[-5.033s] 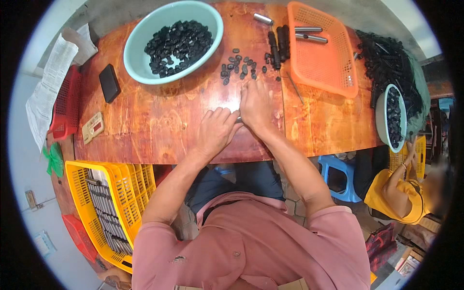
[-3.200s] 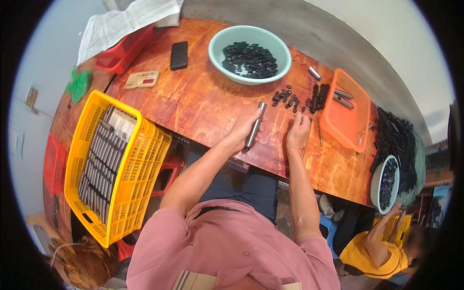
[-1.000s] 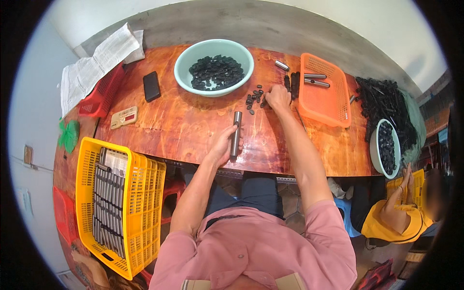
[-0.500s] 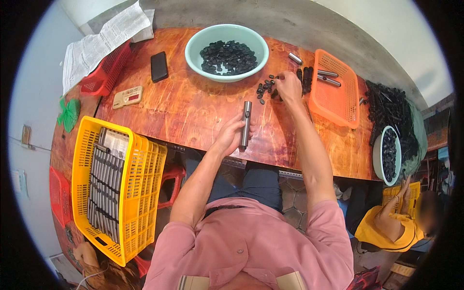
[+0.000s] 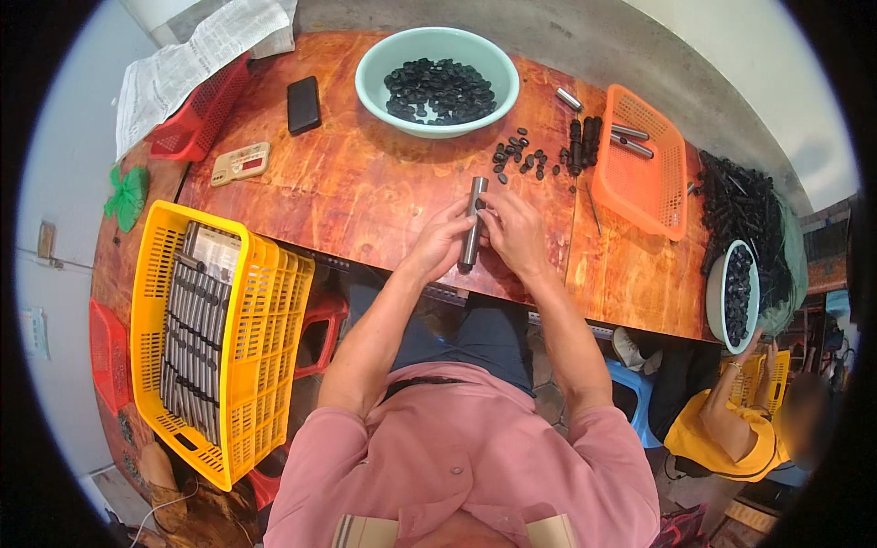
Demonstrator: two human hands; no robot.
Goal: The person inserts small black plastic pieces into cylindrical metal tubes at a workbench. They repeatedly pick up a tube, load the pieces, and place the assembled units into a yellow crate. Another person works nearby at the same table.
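Tube [image 5: 471,243] gripped in left hand [image 5: 442,239], right hand [image 5: 513,233] pinching black piece [image 5: 480,205] against it; I judge fitting, next needing steady pressure.

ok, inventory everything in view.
Table: 1, reddish, centre
Bowls: 2, pale green, centre, right
Crates: 2+, yellow, left, right
Baskets: 2+, orange right, red left
Small pieces: many, black, table, bowls
Tubes: many, silver, held, crate, orange basket, table
Heap: 1, black, far right
Phone: 1, black, left
Gadget: 1, tan, left
Newspaper: 1+, grey, upper left
Bag: 1, green, left
Stools: 2+, blue right, red left
Coworker: 1, yellow top, right
Left hand: 1, bare, holding tube
Right hand: 1, bare, at tube
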